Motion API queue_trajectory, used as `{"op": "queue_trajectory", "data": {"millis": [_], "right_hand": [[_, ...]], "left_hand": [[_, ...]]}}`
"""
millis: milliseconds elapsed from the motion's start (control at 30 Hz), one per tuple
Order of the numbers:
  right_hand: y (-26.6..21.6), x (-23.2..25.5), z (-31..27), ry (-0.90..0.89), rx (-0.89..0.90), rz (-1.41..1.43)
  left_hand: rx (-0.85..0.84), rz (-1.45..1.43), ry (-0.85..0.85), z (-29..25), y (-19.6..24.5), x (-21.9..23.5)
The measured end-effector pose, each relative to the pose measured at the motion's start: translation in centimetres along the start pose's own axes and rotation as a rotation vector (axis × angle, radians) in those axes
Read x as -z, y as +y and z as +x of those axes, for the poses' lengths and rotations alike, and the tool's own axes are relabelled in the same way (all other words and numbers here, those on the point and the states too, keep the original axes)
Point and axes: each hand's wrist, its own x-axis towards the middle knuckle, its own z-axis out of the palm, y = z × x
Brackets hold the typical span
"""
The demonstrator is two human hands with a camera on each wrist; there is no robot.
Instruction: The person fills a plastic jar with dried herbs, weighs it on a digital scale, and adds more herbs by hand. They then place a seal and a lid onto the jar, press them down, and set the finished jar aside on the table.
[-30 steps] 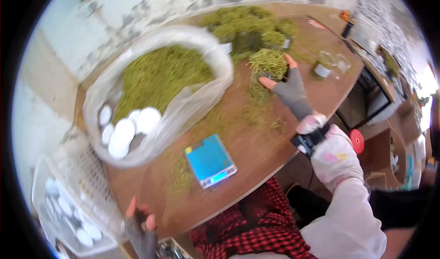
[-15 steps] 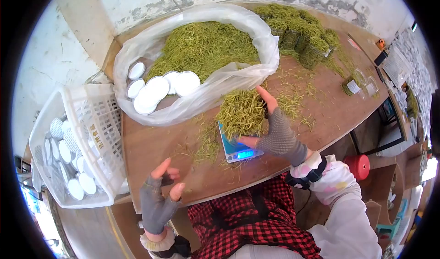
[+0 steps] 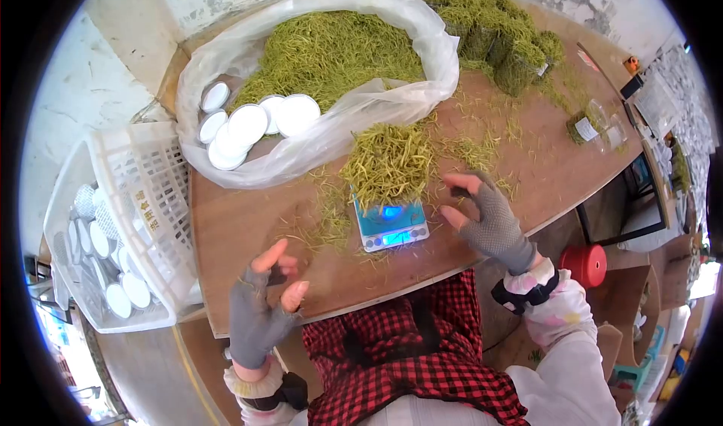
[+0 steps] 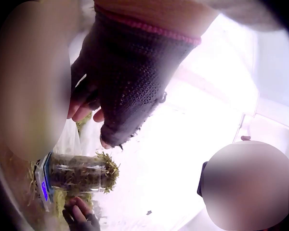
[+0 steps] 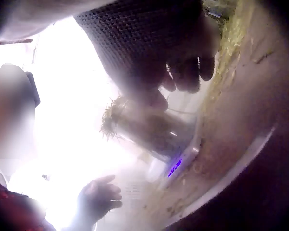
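A clear jar [image 4: 77,174] heaped above its mouth with dried yellow-green plant pieces [image 3: 388,166] stands upright on a small blue-topped digital scale [image 3: 413,216]. The scale's display is lit blue. My right hand [image 3: 493,226], in a grey fingerless glove, hovers just right of the jar with its fingers loosely bent and nothing between them. Over the table's near edge, left of the scale, my left hand [image 3: 262,317] is held apart from everything, thumb and fingers spread and holding nothing.
Behind the scale lies a big plastic bag [image 3: 433,98] of the same dried pieces, with white round lids [image 3: 247,125] inside. More filled jars [image 3: 516,68] cluster at the back right. A white basket [image 3: 162,200] of lids leans at the left. Loose bits litter the brown table [image 3: 316,275].
My right hand has brought the filled jar from the back of the table onto the scale, then let it go and drawn back right. The left hand has come further into view.
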Motion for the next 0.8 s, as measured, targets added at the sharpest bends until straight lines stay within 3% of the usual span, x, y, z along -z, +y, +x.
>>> {"op": "queue_trajectory", "data": {"millis": [100, 167, 200, 300, 433, 500, 533, 600, 733, 800], "right_hand": [[-1.2, 0.0, -1.5, -0.108, -0.130, -0.058], [-1.8, -1.3, -2.1, -0.128, 0.252, -0.356], [-2.1, -2.1, -2.2, -0.126, 0.248, -0.354], [-2.3, -5.2, -2.2, -0.243, 0.452, -0.450], [-0.8, -5.6, -2.6, -0.268, 0.470, -0.527], [0.7, -3.9, -3.6, -0.342, 0.307, -0.504], [1.2, -2.6, -3.9, -0.347, 0.307, -0.507], [1.7, 0.2, -4.5, -0.236, 0.356, -0.704], [2.0, 3.6, -3.7, -0.175, 0.209, -0.700], [1.4, 3.9, -2.6, -0.015, 0.229, -0.613]], "left_hand": [[-0.058, 0.012, -0.019, 0.4, -0.5, -0.4], [-0.066, 0.005, -0.038, 0.7, -0.4, -0.7], [-0.079, -0.002, -0.052, 0.9, -0.3, -0.9], [-0.059, -0.025, -0.064, 1.2, 0.4, -1.5], [-0.093, -0.006, -0.073, 1.2, 0.2, -1.3], [-0.045, -0.011, -0.038, 0.7, -0.2, -1.1], [-0.042, -0.016, -0.036, 0.6, -0.5, -0.9], [-0.008, 0.002, -0.040, 0.3, -1.1, -0.7], [-0.064, 0.068, -0.050, 1.1, -0.4, -0.7], [-0.112, 0.135, -0.097, 1.8, 0.5, -1.1]]}}
